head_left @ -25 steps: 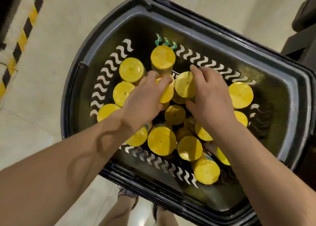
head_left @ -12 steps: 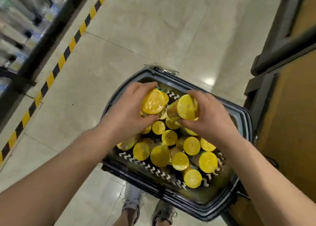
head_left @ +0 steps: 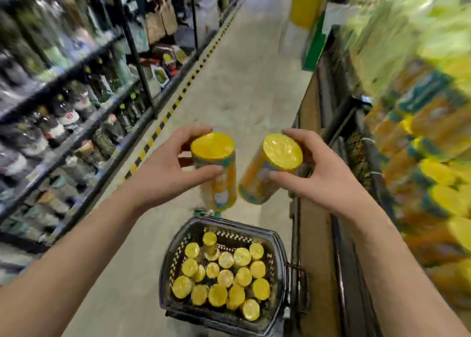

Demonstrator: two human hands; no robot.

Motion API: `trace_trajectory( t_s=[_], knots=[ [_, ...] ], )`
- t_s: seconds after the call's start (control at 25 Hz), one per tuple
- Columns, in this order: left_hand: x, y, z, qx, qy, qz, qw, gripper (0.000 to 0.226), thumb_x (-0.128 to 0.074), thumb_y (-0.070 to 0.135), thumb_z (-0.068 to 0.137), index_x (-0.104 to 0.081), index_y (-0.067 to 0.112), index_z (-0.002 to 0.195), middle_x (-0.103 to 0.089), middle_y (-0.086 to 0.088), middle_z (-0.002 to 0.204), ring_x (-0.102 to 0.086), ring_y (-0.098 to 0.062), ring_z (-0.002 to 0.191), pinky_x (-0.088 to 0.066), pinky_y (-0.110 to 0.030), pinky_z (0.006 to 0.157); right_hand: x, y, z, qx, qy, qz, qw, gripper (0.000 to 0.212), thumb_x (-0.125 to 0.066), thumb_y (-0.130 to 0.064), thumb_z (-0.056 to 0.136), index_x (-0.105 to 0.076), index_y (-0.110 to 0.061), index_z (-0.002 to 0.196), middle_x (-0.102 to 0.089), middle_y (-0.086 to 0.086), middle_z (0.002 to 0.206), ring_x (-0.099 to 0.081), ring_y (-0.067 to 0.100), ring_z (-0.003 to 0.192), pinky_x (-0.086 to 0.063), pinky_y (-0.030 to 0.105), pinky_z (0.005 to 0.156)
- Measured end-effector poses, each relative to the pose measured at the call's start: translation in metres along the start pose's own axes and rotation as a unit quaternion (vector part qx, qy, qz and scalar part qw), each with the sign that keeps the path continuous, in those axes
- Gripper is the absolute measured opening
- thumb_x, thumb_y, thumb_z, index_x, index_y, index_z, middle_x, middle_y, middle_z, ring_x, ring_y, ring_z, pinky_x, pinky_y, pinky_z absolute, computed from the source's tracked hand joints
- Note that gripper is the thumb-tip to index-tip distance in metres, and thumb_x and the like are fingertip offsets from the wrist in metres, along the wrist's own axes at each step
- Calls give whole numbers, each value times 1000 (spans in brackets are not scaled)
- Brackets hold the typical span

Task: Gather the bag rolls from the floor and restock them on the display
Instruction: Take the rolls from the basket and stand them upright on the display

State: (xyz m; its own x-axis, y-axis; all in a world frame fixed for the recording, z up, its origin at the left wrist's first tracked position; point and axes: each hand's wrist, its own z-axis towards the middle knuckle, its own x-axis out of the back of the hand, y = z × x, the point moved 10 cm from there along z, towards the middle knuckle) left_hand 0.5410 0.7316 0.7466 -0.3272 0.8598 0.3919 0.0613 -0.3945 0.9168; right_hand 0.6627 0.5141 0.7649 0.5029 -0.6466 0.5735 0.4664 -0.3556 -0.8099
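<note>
My left hand grips a yellow bag roll by its top end, held upright in the air. My right hand grips a second yellow bag roll, tilted with its bottom toward the first. Both rolls hang well above a black shopping basket on the floor, which holds several more yellow bag rolls standing on end. The display on the right, blurred, is stacked with yellow and orange packs.
A dark shelving rack with bottles and packets runs along the left, edged on the floor by a yellow-and-black stripe. The beige aisle floor stretches ahead. A wooden panel forms the display's base beside the basket.
Both hands took a roll each out of the basket and lifted them high. The view swung up from the basket to the aisle and shelves.
</note>
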Motion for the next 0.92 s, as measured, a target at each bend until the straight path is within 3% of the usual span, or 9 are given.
trace_trajectory(
  t_s=[0.16, 0.36, 0.44, 0.68, 0.92],
  knots=[
    [-12, 100, -4, -43, -42, -90, 994, 77, -89, 42, 60, -59, 37, 131, -66, 2, 124, -70, -16, 108, -61, -32, 83, 77, -70, -45, 20, 66, 42, 997, 72, -86, -45, 74, -54, -27, 136, -66, -12, 123, -64, 4, 113, -52, 34, 102],
    [-61, 165, 4, -122, -88, -115, 982, 72, -88, 46, 62, -62, 35, 128, -70, 6, 118, -66, -8, 111, -57, -24, 83, 144, -80, -104, -1, 172, 87, 981, 77, -87, -55, 65, -58, -30, 132, -69, -8, 123, -67, 13, 113, -54, 37, 97],
    [-81, 180, 7, -142, -106, -122, 977, 67, -88, 43, 65, -63, 37, 127, -70, 8, 118, -65, -7, 112, -57, -23, 81, 161, -74, -122, -11, 197, 85, 977, 80, -87, -62, 62, -58, -33, 131, -69, -8, 126, -66, 14, 116, -54, 40, 98],
    [-155, 223, -2, -153, -121, -109, 975, 69, -89, 56, 62, -62, 45, 125, -68, 19, 117, -60, -1, 116, -56, -29, 90, 226, -45, -179, -25, 233, 66, 970, 71, -84, -51, 69, -58, -36, 133, -67, -13, 128, -65, 13, 117, -55, 48, 98],
    [-274, 273, -6, -154, -97, -82, 980, 70, -85, 45, 61, -61, 41, 127, -67, 21, 116, -60, 4, 113, -57, -17, 81, 326, 26, -220, 3, 229, 76, 970, 69, -85, -54, 69, -58, -41, 132, -66, -14, 128, -64, 12, 118, -55, 47, 98]
  ],
)
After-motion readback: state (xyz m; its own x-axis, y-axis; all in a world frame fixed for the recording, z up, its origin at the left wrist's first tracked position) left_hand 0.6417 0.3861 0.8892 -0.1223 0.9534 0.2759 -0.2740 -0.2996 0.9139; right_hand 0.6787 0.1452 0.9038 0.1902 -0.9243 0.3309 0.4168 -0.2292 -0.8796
